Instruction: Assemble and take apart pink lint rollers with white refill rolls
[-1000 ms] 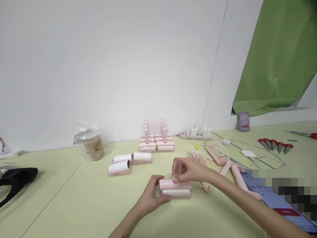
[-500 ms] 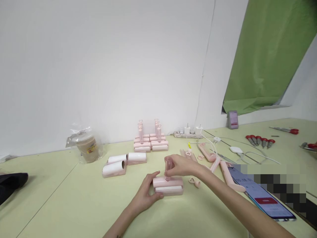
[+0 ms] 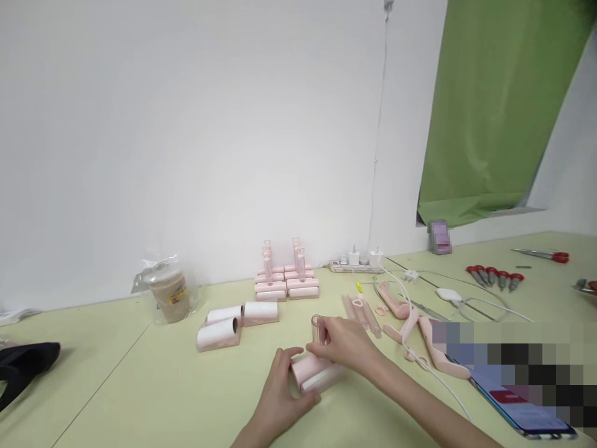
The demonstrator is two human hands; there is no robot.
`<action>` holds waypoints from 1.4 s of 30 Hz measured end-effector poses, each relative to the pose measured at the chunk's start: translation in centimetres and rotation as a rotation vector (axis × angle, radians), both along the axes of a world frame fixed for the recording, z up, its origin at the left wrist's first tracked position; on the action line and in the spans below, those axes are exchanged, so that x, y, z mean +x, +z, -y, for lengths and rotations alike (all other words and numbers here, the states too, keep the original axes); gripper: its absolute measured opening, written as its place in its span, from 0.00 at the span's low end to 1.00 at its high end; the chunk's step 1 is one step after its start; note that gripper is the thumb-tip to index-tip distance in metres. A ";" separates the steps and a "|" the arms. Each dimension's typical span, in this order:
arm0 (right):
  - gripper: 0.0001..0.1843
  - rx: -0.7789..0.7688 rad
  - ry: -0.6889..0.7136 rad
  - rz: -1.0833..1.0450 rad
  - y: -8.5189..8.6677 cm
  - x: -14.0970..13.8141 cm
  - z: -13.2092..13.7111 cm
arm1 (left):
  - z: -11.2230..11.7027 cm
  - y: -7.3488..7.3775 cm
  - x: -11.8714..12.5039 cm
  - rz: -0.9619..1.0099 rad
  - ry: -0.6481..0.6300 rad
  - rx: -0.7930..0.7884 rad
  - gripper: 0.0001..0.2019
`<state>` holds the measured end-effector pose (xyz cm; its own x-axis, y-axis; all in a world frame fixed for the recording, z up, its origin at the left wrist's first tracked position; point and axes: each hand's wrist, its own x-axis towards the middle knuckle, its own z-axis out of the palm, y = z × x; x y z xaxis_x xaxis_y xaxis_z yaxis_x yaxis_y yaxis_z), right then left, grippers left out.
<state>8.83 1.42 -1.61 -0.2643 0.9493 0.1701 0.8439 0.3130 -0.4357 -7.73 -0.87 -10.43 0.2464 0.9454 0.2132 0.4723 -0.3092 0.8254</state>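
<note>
Left hand [image 3: 282, 398]: fingers are pinching the left end of the pink roller unit [image 3: 308, 369], thumb at the front edge, other fingers behind. Unit is sitting on the surface [image 3: 153, 398] front and center, at an angle, right end going blurry. Right hand [image 3: 342, 341]: fingers are pinching a clear pink tube [image 3: 318, 330], holding it roughly upright above the unit's top. Fingers are hiding the tube's lower end, so can't tell if it's touching. Three white rolls [image 3: 217, 334] in pink bases are lying left of the hands. Finished-looking units with upright tubes [image 3: 302, 283] are standing by the wall. Loose tubes [image 3: 370, 317] and pink handles [image 3: 433, 348] are lying to the right, phone [image 3: 522, 423] beyond. Bagged cup [image 3: 172, 297] is standing far left.
</note>
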 end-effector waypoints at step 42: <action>0.12 -0.106 0.453 -0.762 1.8 2.2 1.0 | -1.7 4.2 7.6 0.931 -0.317 -0.287 0.32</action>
